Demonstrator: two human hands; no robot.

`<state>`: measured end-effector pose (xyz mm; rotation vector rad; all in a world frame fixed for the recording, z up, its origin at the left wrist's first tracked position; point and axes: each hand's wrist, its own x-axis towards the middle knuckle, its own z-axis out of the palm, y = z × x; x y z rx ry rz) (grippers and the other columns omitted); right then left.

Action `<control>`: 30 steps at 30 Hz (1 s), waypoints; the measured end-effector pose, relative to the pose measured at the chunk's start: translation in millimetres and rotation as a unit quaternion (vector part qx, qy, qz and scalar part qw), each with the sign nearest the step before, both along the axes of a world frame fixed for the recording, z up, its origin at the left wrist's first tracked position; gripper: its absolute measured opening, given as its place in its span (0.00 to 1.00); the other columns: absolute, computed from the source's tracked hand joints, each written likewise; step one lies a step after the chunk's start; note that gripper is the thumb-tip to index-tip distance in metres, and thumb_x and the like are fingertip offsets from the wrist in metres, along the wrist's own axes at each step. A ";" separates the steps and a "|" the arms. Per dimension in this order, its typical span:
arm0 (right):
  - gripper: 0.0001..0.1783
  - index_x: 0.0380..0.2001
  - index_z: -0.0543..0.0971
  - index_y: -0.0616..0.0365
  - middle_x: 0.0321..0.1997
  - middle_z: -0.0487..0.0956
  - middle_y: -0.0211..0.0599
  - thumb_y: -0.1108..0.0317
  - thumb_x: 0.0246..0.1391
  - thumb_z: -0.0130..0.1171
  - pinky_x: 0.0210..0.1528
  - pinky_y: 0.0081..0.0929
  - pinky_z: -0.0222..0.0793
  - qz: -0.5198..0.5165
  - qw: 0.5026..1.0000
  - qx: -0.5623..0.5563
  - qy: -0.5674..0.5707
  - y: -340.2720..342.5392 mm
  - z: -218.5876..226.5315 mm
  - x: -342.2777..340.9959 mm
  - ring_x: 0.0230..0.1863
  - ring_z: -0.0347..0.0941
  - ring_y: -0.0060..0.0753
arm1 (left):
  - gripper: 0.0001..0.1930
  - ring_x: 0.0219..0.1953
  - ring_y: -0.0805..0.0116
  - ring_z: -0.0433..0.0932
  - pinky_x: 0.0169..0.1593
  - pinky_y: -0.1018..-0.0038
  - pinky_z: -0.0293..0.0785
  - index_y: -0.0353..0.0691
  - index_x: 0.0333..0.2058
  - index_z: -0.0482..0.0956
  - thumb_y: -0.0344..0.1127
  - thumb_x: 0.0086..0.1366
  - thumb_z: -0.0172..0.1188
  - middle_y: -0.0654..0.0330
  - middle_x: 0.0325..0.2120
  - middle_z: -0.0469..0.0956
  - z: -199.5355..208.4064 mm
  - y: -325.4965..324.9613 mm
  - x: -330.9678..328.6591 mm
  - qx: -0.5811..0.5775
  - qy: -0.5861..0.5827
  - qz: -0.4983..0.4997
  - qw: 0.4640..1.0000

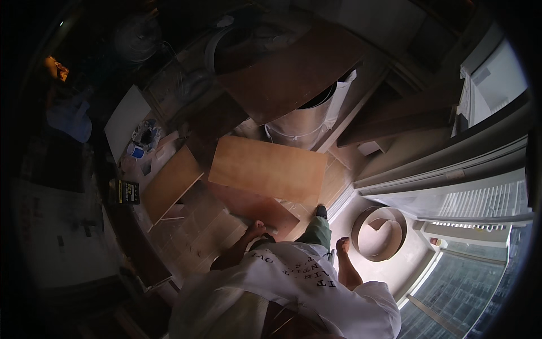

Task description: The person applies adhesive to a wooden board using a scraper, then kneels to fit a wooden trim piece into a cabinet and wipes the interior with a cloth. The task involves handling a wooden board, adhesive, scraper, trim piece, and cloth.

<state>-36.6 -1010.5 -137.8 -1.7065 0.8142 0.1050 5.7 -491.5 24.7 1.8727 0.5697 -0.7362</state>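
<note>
Both the left hand [257, 227], nearest the red board [248, 203], and right hand [342, 246], nearest the ring [397, 225], have grips I cannot tell. The drum [302, 125] seemingly props the sheet [288, 76].

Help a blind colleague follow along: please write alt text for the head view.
Seen from above, a white-shirted person has their left hand near a reddish panel and tan board, their right hand near a round hoop. Ahead, a brown sheet partly covers a metallic drum.

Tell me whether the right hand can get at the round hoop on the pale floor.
Probably yes, perhaps with some bending down: nothing visible stands between the right hand and the round hoop.
</note>
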 end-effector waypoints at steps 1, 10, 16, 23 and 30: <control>0.09 0.32 0.72 0.52 0.30 0.75 0.35 0.73 0.44 0.55 0.39 0.34 0.70 0.008 1.000 -0.008 0.025 4.0 -5.1 28.5 0.33 0.72 0.34 | 0.25 0.47 0.60 0.78 0.50 0.67 0.74 0.34 0.49 0.73 0.44 0.58 0.64 0.50 0.43 0.78 8.0 -4.0 8.9 0.030 0.007 0.011 0.999; 0.14 0.43 0.73 0.60 0.24 0.78 0.33 0.73 0.52 0.58 0.24 0.22 0.70 0.256 0.963 0.087 0.015 -46.8 96.5 305.4 0.21 0.72 0.23 | 0.22 0.41 0.59 0.82 0.46 0.66 0.78 0.33 0.49 0.73 0.42 0.61 0.62 0.49 0.38 0.81 69.5 -173.7 52.9 0.037 -0.090 0.118 0.988; 0.06 0.38 0.76 0.56 0.22 0.78 0.36 0.71 0.56 0.57 0.22 0.24 0.67 0.313 0.948 0.050 0.015 -23.1 110.6 354.3 0.22 0.73 0.25 | 0.22 0.41 0.62 0.82 0.42 0.69 0.78 0.34 0.50 0.73 0.41 0.62 0.62 0.51 0.38 0.81 101.8 -208.7 45.5 0.043 -0.026 0.102 0.994; 0.18 0.40 0.74 0.53 0.23 0.81 0.43 0.63 0.47 0.66 0.35 0.40 0.75 0.428 0.901 -0.072 -0.016 18.8 109.7 304.3 0.30 0.81 0.46 | 0.23 0.37 0.67 0.81 0.38 0.70 0.76 0.39 0.53 0.70 0.41 0.62 0.62 0.55 0.39 0.80 98.3 -196.5 35.5 -0.040 0.041 0.316 0.947; 0.19 0.45 0.72 0.55 0.25 0.81 0.36 0.66 0.50 0.61 0.30 0.30 0.74 0.315 0.949 0.014 0.000 6.1 136.1 287.3 0.26 0.77 0.28 | 0.24 0.39 0.67 0.80 0.40 0.69 0.75 0.42 0.55 0.67 0.39 0.63 0.61 0.60 0.39 0.77 87.6 -162.2 38.9 -0.122 -0.018 0.388 0.914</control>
